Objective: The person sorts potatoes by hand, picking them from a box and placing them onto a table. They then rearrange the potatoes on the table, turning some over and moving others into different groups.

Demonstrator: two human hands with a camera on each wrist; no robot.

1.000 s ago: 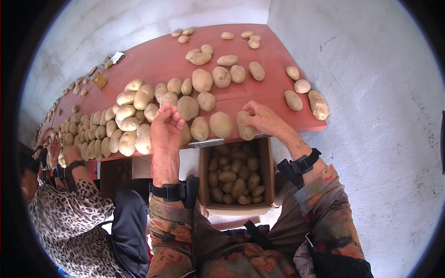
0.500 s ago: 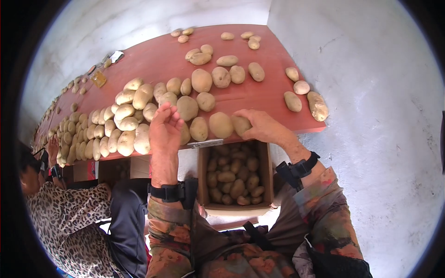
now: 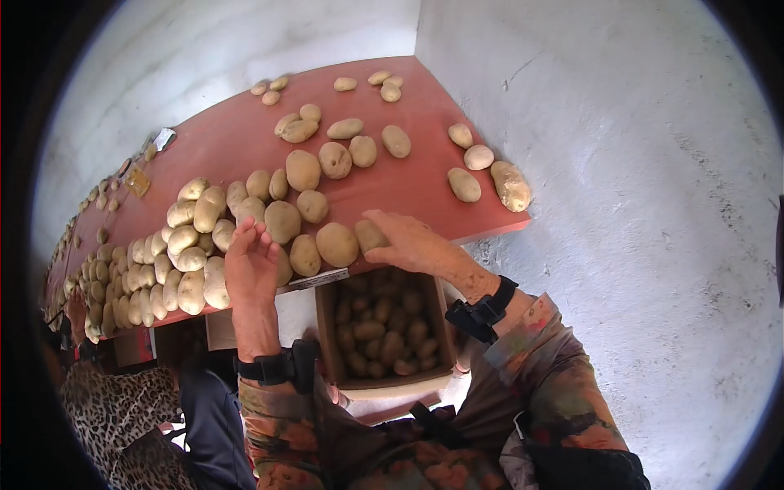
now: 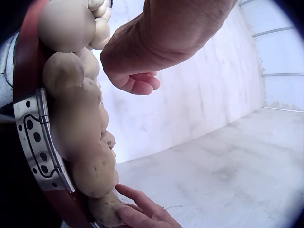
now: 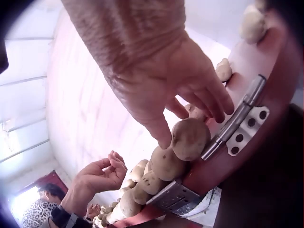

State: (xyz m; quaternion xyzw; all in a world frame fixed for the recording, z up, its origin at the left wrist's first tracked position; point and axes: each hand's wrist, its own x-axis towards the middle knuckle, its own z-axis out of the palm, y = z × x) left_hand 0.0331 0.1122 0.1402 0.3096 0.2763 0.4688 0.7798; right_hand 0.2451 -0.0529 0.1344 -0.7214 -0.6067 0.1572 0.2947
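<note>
My right hand [image 3: 412, 245] is at the right end of the front potato row. Thumb and extended fingers lie on either side of a potato [image 3: 369, 235] at the table edge. In the right wrist view the thumb touches this potato [image 5: 191, 140], while the fingers spread beyond it. A large round potato [image 3: 336, 245] sits just left of it. My left hand [image 3: 251, 265] hovers by the row's front, fingers loosely bent and holding nothing. It hangs above the potatoes in the left wrist view, partly hidden by its own wrist.
Potatoes cover the left of the red table [image 3: 433, 192]; loose ones lie at the back and right corner. Below the front edge stands a cardboard box [image 3: 327, 343] of potatoes. A metal hinge [image 5: 240, 118] sits on the edge. Another person [image 3: 122, 408] sits at left.
My right hand has brought its potato left, up to the large round potato at the row's end. The head view has shifted, and the left hand stays in much the same place.
</note>
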